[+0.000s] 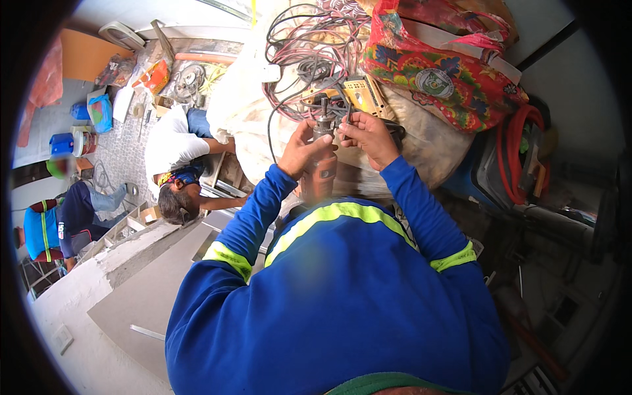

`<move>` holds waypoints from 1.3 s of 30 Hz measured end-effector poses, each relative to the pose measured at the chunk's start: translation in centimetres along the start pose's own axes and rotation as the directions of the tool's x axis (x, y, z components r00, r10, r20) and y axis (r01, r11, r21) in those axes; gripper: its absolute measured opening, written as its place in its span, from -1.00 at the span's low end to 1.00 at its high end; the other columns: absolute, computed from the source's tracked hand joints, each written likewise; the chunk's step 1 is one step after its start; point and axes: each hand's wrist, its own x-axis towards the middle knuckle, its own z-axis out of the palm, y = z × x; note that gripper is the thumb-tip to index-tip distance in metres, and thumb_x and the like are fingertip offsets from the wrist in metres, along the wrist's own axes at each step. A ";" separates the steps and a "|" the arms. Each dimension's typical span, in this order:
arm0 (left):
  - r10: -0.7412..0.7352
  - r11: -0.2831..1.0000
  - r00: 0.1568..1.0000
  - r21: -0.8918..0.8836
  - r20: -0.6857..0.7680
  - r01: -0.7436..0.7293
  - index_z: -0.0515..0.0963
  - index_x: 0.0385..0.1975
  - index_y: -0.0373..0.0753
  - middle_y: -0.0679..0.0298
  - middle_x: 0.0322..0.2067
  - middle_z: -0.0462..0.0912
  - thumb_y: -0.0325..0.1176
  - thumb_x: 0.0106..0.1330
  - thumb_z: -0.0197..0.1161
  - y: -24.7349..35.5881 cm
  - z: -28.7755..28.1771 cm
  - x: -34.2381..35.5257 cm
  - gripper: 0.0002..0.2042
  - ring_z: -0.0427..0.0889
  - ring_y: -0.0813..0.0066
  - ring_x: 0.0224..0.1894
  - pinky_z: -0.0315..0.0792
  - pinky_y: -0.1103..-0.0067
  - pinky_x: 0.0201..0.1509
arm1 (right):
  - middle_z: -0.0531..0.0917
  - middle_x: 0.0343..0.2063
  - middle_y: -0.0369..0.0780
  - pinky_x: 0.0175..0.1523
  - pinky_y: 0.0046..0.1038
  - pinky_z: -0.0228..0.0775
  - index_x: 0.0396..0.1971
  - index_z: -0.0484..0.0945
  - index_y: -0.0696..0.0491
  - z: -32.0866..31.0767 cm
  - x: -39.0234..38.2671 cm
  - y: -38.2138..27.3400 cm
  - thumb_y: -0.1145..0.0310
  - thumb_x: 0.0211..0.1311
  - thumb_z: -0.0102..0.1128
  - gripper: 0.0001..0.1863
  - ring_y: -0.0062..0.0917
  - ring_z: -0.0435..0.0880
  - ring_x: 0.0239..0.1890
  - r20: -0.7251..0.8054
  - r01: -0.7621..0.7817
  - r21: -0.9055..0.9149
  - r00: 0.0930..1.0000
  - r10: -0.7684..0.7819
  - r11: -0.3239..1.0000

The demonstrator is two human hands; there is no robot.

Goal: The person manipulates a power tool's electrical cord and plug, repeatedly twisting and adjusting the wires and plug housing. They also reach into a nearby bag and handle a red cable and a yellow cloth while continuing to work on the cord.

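Observation:
An orange-red power drill stands nose-up in front of my chest, its metal chuck pointing away from me. My left hand is closed around the drill just below the chuck, thumb across its front. Beside the chuck, my right hand is closed in a pinch; a small dark piece shows at its fingertips, too small to name. Just beyond my hands lies a yellow tool or case among dark cables.
Tangled red and black cables lie on a pale cloth-covered surface. A flowered red bag sits at far right, above coiled red hose. Leftward, a person in white bends low; another person is farther off.

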 end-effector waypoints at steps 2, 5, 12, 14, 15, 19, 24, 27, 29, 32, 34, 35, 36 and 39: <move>0.004 0.999 1.000 0.054 0.013 -0.005 0.38 0.04 -0.26 0.23 -0.15 0.58 -0.36 0.36 0.26 -0.1 0.1 0.0 -0.67 0.64 0.43 -0.15 0.55 0.50 -0.06 | 0.59 -0.39 -0.31 -0.29 -0.61 0.47 -0.11 0.45 0.09 -0.3 -0.1 -0.2 0.41 0.24 0.30 -0.73 -0.68 0.60 -0.37 0.092 -0.019 -0.038 0.995 0.022 0.999; 0.051 0.977 0.998 0.203 0.037 -0.057 0.34 0.16 -0.25 0.23 -0.16 0.58 -0.25 0.45 0.14 -0.2 0.4 0.1 -0.63 0.63 0.44 -0.12 0.54 0.52 -0.03 | 0.58 -0.41 -0.33 -0.31 -0.59 0.46 -0.11 0.42 0.03 -1.1 0.1 -0.3 0.43 0.21 0.31 -0.70 -0.67 0.59 -0.39 0.184 -0.051 -0.059 0.981 0.061 0.997; -0.017 0.990 1.000 0.139 0.010 0.015 0.33 0.19 -0.23 0.23 -0.21 0.59 -0.16 0.51 0.04 0.2 0.6 -0.2 -0.62 0.64 0.46 -0.20 0.55 0.53 -0.11 | 0.52 -0.43 -0.40 -0.27 -0.64 0.37 -0.22 0.44 0.00 -1.3 1.7 1.7 0.38 0.21 0.32 -0.77 -0.73 0.48 -0.40 0.217 0.318 -0.298 0.941 -0.260 0.900; 0.000 0.993 1.000 0.118 0.008 -0.001 0.34 0.18 -0.23 0.24 -0.24 0.59 -0.15 0.51 0.04 0.1 0.6 -0.3 -0.62 0.64 0.46 -0.22 0.55 0.53 -0.12 | 0.48 -0.46 -0.42 -0.28 -0.62 0.34 -0.26 0.45 0.00 -1.0 1.8 2.0 0.34 0.22 0.33 -0.79 -0.73 0.44 -0.41 0.221 0.449 -0.362 0.893 -0.392 0.817; 0.007 0.993 1.000 0.121 0.001 -0.007 0.34 0.18 -0.24 0.24 -0.26 0.59 -0.14 0.50 0.04 0.1 0.7 -0.3 -0.61 0.63 0.47 -0.23 0.55 0.54 -0.14 | 0.47 -0.48 -0.43 -0.29 -0.61 0.32 -0.28 0.45 0.00 -0.7 1.8 2.1 0.31 0.23 0.33 -0.79 -0.73 0.42 -0.42 0.229 0.511 -0.390 0.859 -0.457 0.766; 0.085 0.916 0.993 0.398 -0.082 -0.045 0.36 0.15 -0.23 0.28 -0.34 0.59 -0.09 0.48 0.07 -0.2 1.0 0.2 -0.59 0.62 0.50 -0.28 0.53 0.57 -0.17 | 0.42 -0.46 -0.49 -0.38 -0.62 0.19 -0.35 0.47 -0.08 0.7 1.7 2.5 0.16 0.32 0.24 -0.81 -0.81 0.35 -0.42 -0.083 0.163 -0.099 0.982 -0.172 0.982; -0.018 0.975 0.998 0.221 -0.064 0.032 0.39 0.09 -0.24 0.28 -0.29 0.56 -0.06 0.49 0.03 -0.3 1.3 0.5 -0.61 0.58 0.50 -0.26 0.51 0.56 -0.15 | 0.36 -0.57 -0.51 -0.45 -0.59 0.07 -0.50 0.48 -0.11 3.0 4.9 3.5 0.00 0.42 0.08 -0.65 -0.80 0.27 -0.52 -0.380 0.214 -0.031 0.901 -0.210 0.976; -0.061 0.993 0.995 0.098 -0.074 0.068 0.43 0.01 -0.27 0.29 -0.25 0.54 -0.05 0.53 -0.04 -0.5 1.2 0.4 -0.62 0.53 0.55 -0.21 0.47 0.59 -0.09 | 0.44 -0.65 -0.30 -0.42 -0.43 0.20 -0.54 0.45 0.06 3.2 5.9 4.1 0.07 0.43 0.08 -0.58 -0.50 0.40 -0.56 -0.392 0.416 -0.425 0.715 -0.578 0.804; -0.090 0.994 0.995 0.063 -0.043 0.093 0.42 0.04 -0.27 0.27 -0.21 0.55 -0.05 0.53 -0.05 -0.5 0.9 0.3 -0.61 0.55 0.53 -0.17 0.49 0.57 -0.05 | 0.47 -0.66 -0.17 -0.39 -0.35 0.25 -0.56 0.43 0.14 3.1 6.0 4.1 0.12 0.41 0.10 -0.57 -0.31 0.44 -0.56 -0.262 0.427 -0.710 0.577 -0.774 0.559; -0.089 0.995 0.996 -0.043 -0.020 0.089 0.34 0.15 -0.24 0.20 -0.23 0.60 -0.14 0.50 0.03 -0.6 0.4 0.4 -0.63 0.63 0.39 -0.23 0.55 0.51 -0.13 | 0.53 -0.56 0.02 -0.27 -0.24 0.36 -0.47 0.48 0.18 3.0 5.4 3.9 0.13 0.38 0.09 -0.61 -0.11 0.54 -0.41 -0.218 0.363 -0.742 0.664 -0.715 0.563; -0.054 0.997 0.998 0.048 -0.011 0.055 0.34 0.15 -0.24 0.20 -0.23 0.60 -0.15 0.51 0.02 -0.5 0.1 0.3 -0.64 0.64 0.39 -0.22 0.55 0.50 -0.11 | 0.44 -0.66 -0.07 -0.37 -0.27 0.29 -0.56 0.42 0.17 2.9 4.7 3.4 0.10 0.37 0.14 -0.56 -0.22 0.47 -0.54 -0.188 0.449 -0.664 0.674 -0.715 0.598; -0.039 0.995 0.999 0.093 -0.007 0.039 0.33 0.15 -0.24 0.21 -0.23 0.60 -0.16 0.51 0.02 -0.5 0.0 0.2 -0.64 0.64 0.40 -0.21 0.55 0.49 -0.10 | 0.40 -0.71 -0.12 -0.43 -0.29 0.26 -0.60 0.40 0.16 2.8 4.5 3.2 0.09 0.36 0.17 -0.53 -0.28 0.43 -0.60 -0.181 0.489 -0.624 0.668 -0.722 0.609; -0.003 0.996 1.000 0.089 -0.001 0.003 0.32 0.18 -0.23 0.22 -0.20 0.60 -0.18 0.53 0.00 -0.5 -0.2 0.0 -0.64 0.64 0.40 -0.19 0.55 0.50 -0.08 | 0.42 -0.64 -0.17 -0.43 -0.37 0.27 -0.51 0.42 0.14 2.4 4.1 2.9 0.14 0.35 0.19 -0.62 -0.39 0.43 -0.58 -0.098 0.503 -0.566 0.745 -0.660 0.653; -0.022 0.998 0.999 -0.061 0.025 0.024 0.30 0.22 -0.22 0.21 -0.15 0.59 -0.20 0.53 -0.02 -0.6 -0.4 -0.2 -0.63 0.63 0.41 -0.17 0.54 0.49 -0.06 | 0.47 -0.46 -0.29 -0.43 -0.59 0.32 -0.22 0.44 0.09 0.5 2.9 2.2 0.31 0.29 0.24 -0.78 -0.64 0.44 -0.54 0.180 0.471 -0.401 0.881 -0.437 0.786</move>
